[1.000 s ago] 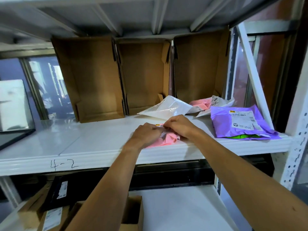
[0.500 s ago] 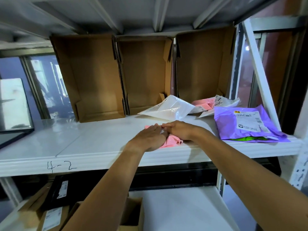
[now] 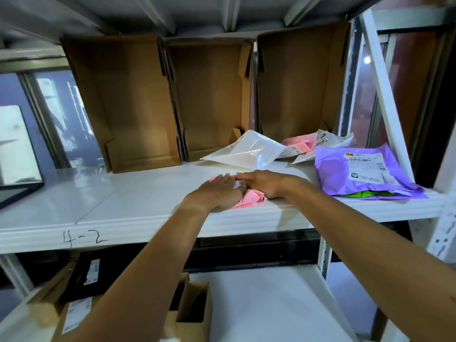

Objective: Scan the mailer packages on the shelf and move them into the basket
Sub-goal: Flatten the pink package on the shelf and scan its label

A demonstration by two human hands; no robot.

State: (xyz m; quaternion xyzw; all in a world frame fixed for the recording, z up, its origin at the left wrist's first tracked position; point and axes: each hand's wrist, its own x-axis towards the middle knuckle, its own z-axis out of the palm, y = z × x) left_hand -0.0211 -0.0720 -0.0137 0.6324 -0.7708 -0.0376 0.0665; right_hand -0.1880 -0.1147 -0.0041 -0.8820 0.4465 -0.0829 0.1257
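A small pink mailer (image 3: 249, 199) lies near the front edge of the white shelf (image 3: 103, 206). My left hand (image 3: 219, 191) lies flat on it with straight fingers, pressing it down. My right hand (image 3: 265, 181) rests on its right part, fingers stretched toward the left hand, fingertips nearly meeting. Most of the pink mailer is hidden under both hands. Further right lie a purple mailer (image 3: 345, 174) with a white label on top of a green one (image 3: 362, 194), a white mailer (image 3: 249, 154) and another pink mailer (image 3: 302, 143). No basket is in view.
Three open cardboard boxes (image 3: 138, 102) stand on their sides at the back of the shelf. The shelf front reads "4-2". Below, a lower white shelf (image 3: 266, 304) carries cardboard boxes (image 3: 192, 314) and a black package (image 3: 98, 270). White uprights (image 3: 385, 95) stand at the right.
Both hands went from bunched over the pink mailer to lying flat on it, with fingers stretched out. The view shifted slightly left and closer.
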